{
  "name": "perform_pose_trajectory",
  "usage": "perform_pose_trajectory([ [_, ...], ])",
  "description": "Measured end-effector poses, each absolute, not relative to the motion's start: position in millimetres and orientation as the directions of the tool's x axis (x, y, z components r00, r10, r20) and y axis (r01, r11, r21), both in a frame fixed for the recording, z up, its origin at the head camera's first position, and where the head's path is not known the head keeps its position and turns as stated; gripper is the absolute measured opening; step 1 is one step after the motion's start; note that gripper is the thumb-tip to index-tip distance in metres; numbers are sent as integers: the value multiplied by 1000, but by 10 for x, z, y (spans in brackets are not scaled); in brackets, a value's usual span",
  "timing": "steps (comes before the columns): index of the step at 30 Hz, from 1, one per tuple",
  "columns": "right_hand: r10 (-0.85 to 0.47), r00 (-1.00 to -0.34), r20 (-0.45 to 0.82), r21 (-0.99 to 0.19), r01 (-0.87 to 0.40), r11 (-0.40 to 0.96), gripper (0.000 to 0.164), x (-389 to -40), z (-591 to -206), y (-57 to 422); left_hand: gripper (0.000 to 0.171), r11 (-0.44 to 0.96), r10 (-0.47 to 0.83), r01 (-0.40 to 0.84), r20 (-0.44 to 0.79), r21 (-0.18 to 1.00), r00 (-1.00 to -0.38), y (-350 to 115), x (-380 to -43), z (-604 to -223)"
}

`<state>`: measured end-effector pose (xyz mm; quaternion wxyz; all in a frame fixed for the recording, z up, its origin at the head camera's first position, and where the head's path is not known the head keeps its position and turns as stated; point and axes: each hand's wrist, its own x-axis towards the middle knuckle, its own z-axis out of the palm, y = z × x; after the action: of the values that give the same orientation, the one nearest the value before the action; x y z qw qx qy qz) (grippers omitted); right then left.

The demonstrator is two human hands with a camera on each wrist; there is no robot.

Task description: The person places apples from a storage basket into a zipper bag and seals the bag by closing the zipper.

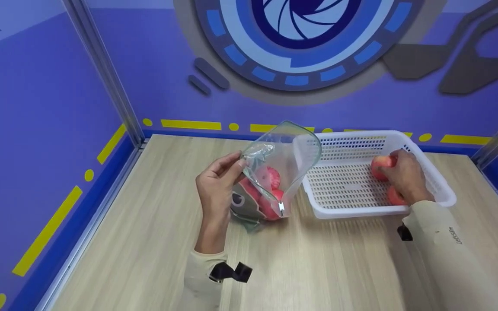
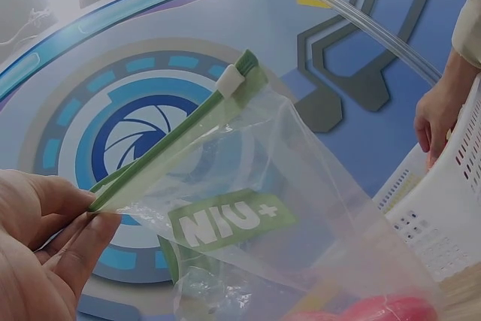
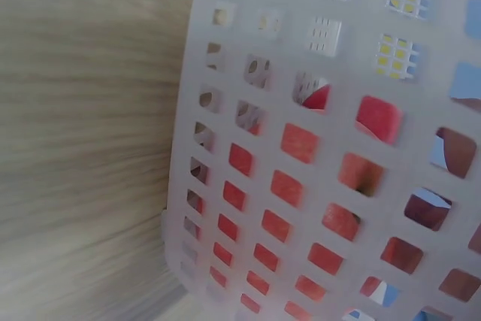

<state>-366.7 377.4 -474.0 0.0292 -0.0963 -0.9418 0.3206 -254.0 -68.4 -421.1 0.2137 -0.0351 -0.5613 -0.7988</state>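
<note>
My left hand (image 1: 218,185) pinches the green-edged rim of a clear zip bag (image 1: 284,151) between thumb and fingers. The bag's mouth gapes toward the basket, and red apples (image 1: 270,207) sit in its lower part. In the left wrist view a white slider (image 2: 230,80) shows at the far end of the zip. My right hand (image 1: 409,175) reaches into a white plastic basket (image 1: 361,212) and grips a red apple (image 1: 380,167). Another apple (image 1: 396,196) lies just below that hand, partly hidden by it. Through the basket's holes, red apple skin (image 3: 289,186) appears in the right wrist view.
The basket stands right of the bag on a wood-grain table (image 1: 318,263). A blue printed wall (image 1: 154,77) rises behind, and another panel (image 1: 37,129) closes the left side. Metal posts (image 1: 106,69) mark the corners.
</note>
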Motion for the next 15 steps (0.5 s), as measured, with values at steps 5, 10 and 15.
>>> perform_pose_trajectory([
  [5, 182, -983, 10, -604, 139, 785, 59, -3667, -4765, 3773, 23, -278, -299, 379, 296, 883, -907, -686, -2540, -4220],
  [10, 156, -988, -1, -580, 128, 805, 69, -3689, -4761, 3800, 23, -263, -295, 364, 285, 893, -912, -688, -2531, -4220],
  [15, 129, -991, -29, -590, 121, 798, 70, -3705, -4770, 3806, 23, -257, -291, 362, 285, 896, -913, -688, -2531, -4224],
])
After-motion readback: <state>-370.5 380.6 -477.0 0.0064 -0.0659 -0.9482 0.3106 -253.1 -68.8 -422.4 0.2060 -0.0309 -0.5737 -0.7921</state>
